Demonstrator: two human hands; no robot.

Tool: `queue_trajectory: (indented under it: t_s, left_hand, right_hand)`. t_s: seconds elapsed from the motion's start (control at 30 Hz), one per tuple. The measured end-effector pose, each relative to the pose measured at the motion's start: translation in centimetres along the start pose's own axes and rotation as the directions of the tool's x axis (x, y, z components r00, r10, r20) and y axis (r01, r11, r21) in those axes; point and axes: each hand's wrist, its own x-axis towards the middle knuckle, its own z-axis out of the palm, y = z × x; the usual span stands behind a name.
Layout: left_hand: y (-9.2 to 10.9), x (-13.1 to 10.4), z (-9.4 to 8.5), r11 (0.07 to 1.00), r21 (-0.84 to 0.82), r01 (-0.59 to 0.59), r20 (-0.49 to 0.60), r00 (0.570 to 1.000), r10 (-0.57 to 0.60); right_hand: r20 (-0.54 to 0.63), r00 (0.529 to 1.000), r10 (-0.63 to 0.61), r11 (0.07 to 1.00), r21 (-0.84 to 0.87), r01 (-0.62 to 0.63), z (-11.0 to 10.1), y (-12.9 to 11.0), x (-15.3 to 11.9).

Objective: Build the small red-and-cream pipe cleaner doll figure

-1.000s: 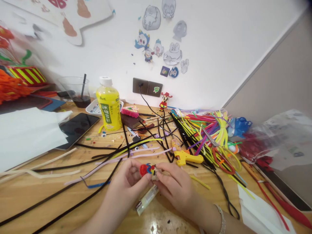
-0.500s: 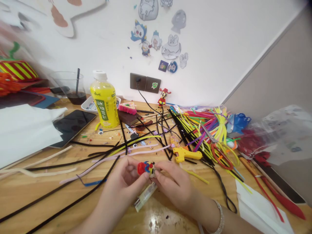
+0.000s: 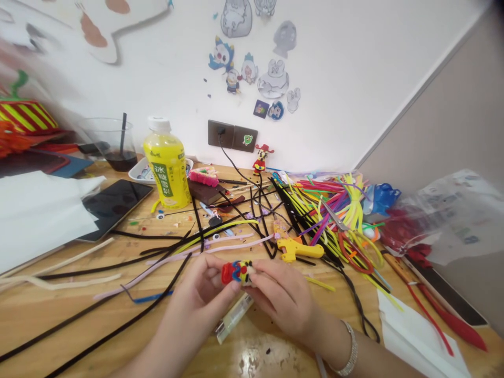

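A small red, blue and yellow figure (image 3: 237, 272) lies sideways between my hands, above the wooden table. My left hand (image 3: 205, 294) pinches its red end between thumb and fingers. The fingertips of my right hand (image 3: 277, 289) close on its pale yellow end, partly covering it. Beneath the figure, a clear plastic packet or case (image 3: 233, 319) rests on the table. Just beyond my right hand lies a yellow glue gun (image 3: 301, 249). Another figure with a red hat (image 3: 261, 158) stands upright by the wall.
Black stems (image 3: 137, 320) cross the table at the left and centre. A yellow drink bottle (image 3: 167, 170) and a tablet (image 3: 118, 207) are at the back left. Right of centre are colourful stems (image 3: 315, 202), scissors (image 3: 355, 252) and white paper (image 3: 417, 336).
My right fingers have shifted slightly on the figure, which has turned a little and shows more yellow. The whole view has moved slightly.
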Motion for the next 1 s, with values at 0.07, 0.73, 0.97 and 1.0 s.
queue_trajectory:
  t_s: [0.07,0.73,0.97,1.0]
  left_hand:
    - [0.1,0.0,0.0,1.000,-0.028,0.008,0.023,1.000,-0.007]
    - [-0.1,-0.5,-0.7,0.998,0.027,-0.048,0.092,0.995,0.046]
    - [-0.3,-0.7,-0.7,0.999,0.027,-0.036,0.076,0.996,0.034]
    - [-0.2,-0.6,-0.7,1.000,0.008,-0.027,0.084,0.996,0.026]
  right_hand:
    - [0.003,1.000,-0.031,1.000,-0.006,0.031,-0.1,0.1,0.0]
    - [-0.077,0.991,-0.109,0.994,-0.023,0.107,-1.3,-0.3,1.2]
    - [-0.049,0.994,-0.094,0.995,-0.050,0.091,-1.2,-0.3,1.1]
    - [-0.042,0.995,-0.086,0.996,-0.043,0.084,-1.1,-0.3,1.0]
